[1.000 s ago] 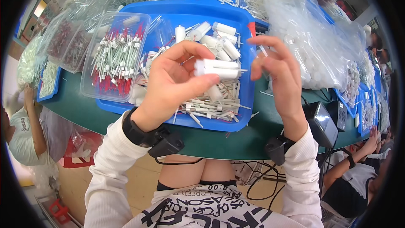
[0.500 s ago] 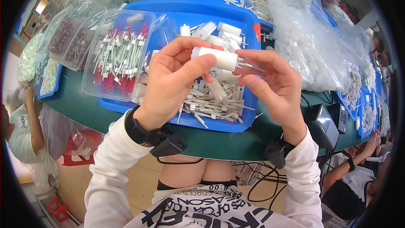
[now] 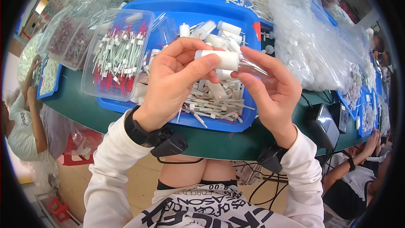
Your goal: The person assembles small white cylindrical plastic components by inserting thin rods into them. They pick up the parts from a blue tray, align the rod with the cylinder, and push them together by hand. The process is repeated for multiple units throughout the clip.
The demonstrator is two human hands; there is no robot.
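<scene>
My left hand (image 3: 175,74) is closed around a white plastic cylinder (image 3: 225,61), which lies sideways between thumb and fingers with a clear rim at its left end. A clear plastic tube (image 3: 254,68) meets the cylinder's right end. My right hand (image 3: 274,86) pinches this tube between thumb and fingers. Whether the tube grips the cylinder or only touches it, I cannot tell. Below both hands is a blue tray (image 3: 177,7) with white cylinders, clear tubes and many thin white sticks (image 3: 211,105) in it.
Left of the tray stands a clear box (image 3: 88,86) of red-and-white wired parts. A large clear bag (image 3: 295,46) of white pieces lies to the right. A black device (image 3: 324,122) with cables is at the table's right edge. Other people work at both sides.
My right hand has brought the clear tube against the cylinder's end; the thin wires seen there before are less visible. The cylinder has shifted slightly right. At far left, a person's arms have moved.
</scene>
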